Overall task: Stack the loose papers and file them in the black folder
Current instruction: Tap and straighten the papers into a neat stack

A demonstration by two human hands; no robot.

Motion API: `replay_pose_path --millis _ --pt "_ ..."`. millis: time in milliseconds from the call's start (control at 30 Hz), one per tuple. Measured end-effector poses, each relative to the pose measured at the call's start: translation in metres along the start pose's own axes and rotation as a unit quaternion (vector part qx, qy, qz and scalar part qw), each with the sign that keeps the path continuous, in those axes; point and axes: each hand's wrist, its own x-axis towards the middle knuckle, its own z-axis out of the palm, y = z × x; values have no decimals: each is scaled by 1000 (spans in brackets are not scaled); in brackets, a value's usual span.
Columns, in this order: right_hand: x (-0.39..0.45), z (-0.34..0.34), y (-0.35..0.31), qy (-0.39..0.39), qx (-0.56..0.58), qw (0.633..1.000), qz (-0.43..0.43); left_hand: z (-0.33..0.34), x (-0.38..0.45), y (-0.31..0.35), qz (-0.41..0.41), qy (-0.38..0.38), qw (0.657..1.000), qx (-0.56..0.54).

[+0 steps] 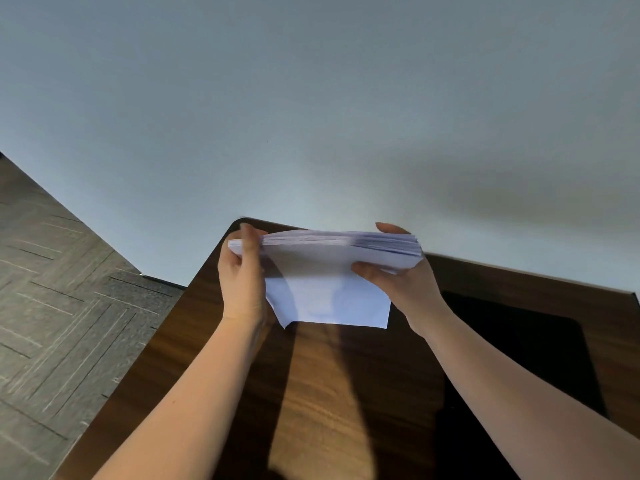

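Observation:
A thick stack of white papers (322, 271) stands on its lower edge above the wooden table, tilted toward me. My left hand (242, 275) grips its left side, thumb over the top edge. My right hand (398, 275) grips the right side, thumb on the front sheet and fingers behind. The black folder (519, 348) lies flat on the table to the right, partly hidden under my right forearm.
The dark wooden table (332, 393) has a rounded far-left corner and butts against a pale wall (311, 98). Grey patterned floor (59, 289) lies to the left of the table's edge.

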Motion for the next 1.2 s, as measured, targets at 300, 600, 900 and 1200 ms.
replay_pose_path --millis 300,600,900,1200 --pt "4 6 -20 12 -47 999 5 -7 4 -4 -69 -69 993 69" --pt "2 -6 -22 -14 -31 999 2 -26 6 -18 -129 -130 983 13" --pt "-4 -14 14 -61 -94 990 83 -38 -5 -60 -198 -202 950 129" --pt "8 -26 11 -99 -125 976 149 -25 -3 -58 -246 -174 941 153"
